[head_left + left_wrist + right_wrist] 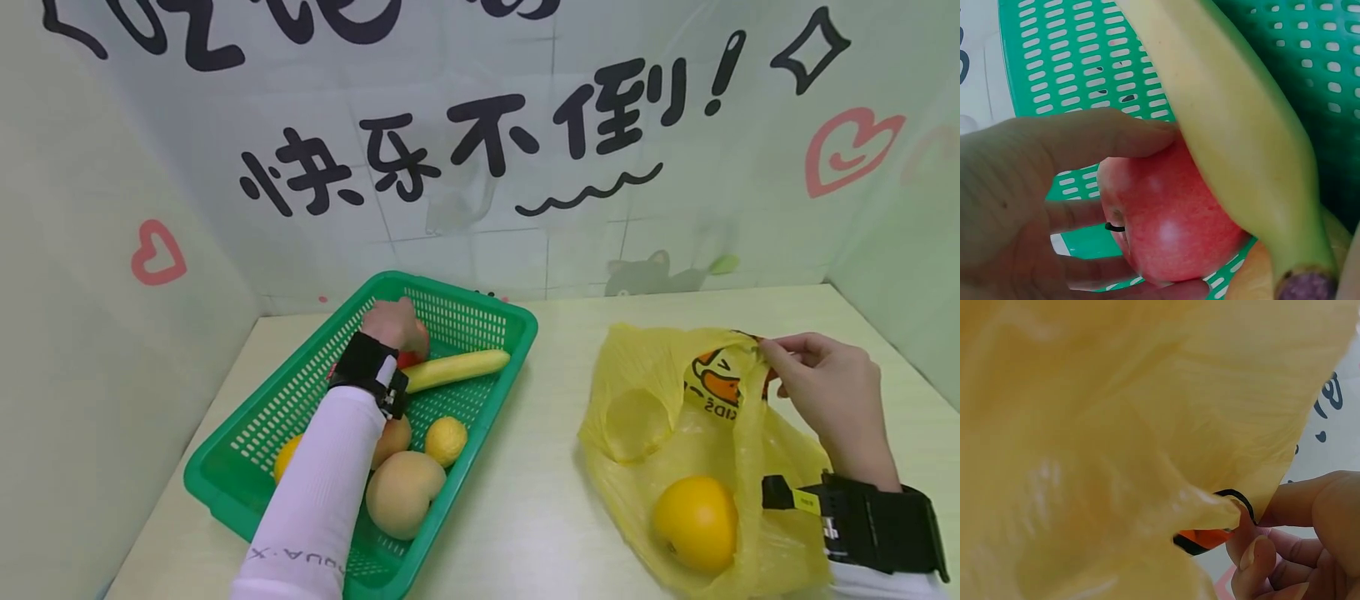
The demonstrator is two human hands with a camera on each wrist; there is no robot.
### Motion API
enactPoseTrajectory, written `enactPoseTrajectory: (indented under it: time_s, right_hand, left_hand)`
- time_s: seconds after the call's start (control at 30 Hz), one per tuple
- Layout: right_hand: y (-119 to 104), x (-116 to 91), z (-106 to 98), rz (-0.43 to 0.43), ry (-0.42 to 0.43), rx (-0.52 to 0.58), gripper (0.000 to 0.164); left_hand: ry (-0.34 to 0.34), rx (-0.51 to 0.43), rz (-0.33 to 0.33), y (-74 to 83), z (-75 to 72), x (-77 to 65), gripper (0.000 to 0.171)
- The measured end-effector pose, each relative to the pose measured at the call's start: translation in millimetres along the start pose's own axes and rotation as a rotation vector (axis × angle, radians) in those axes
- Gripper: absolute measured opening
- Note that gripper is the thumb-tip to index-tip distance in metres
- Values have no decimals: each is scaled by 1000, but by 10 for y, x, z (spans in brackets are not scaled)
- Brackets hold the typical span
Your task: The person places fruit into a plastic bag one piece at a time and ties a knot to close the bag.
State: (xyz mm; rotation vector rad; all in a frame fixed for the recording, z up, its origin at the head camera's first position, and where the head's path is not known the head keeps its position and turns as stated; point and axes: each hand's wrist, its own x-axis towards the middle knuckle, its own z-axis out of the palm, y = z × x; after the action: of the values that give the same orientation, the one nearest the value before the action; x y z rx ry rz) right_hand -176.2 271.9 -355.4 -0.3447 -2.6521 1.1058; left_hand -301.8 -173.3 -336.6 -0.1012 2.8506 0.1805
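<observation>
Inside the green basket (517,333), my left hand (392,323) grips a red apple (1166,212), thumb on top and fingers curled round beneath. A yellow banana (461,368) lies against the apple's side. My right hand (836,396) pinches the upper edge of a yellow plastic bag (637,358) between thumb and fingers, holding that edge up. Low in the bag sits an orange (696,523). The right wrist view shows the pinched fingertips (1254,556) at the bag's printed edge, while the bag fills much of that picture.
Also in the basket are a large peach-coloured fruit (405,493), a lemon (446,440), a round tan fruit (393,437) and an orange fruit (287,457) partly behind my left sleeve. Basket and bag stand apart on a pale table (517,500), with a printed wall behind.
</observation>
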Motion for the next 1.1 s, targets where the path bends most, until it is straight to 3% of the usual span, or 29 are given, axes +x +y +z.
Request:
enactPoseTrajectory:
  time_s: [0.3, 0.47, 0.73, 0.8, 0.97, 1.1]
  right_hand:
    - [-18, 23, 38, -5, 5, 8, 50]
    - [-20, 9, 51, 12, 3, 13, 51]
    - [-26, 17, 76, 5, 8, 15, 49]
    - [-31, 18, 80, 4, 6, 12, 49]
    - [-38, 10, 73, 1, 13, 3, 50]
    - [-45, 10, 75, -1, 13, 7, 49]
  left_hand:
    - [63, -190, 71, -125, 28, -47, 71]
    - [80, -264, 99, -107, -49, -108, 71]
    - [135, -381, 146, 36, -361, -415, 68]
    - [121, -438, 172, 80, -420, -489, 66]
    - [81, -558, 265, 323, -527, -705, 63]
    - [100, -560, 377, 568, -586, -914, 62]
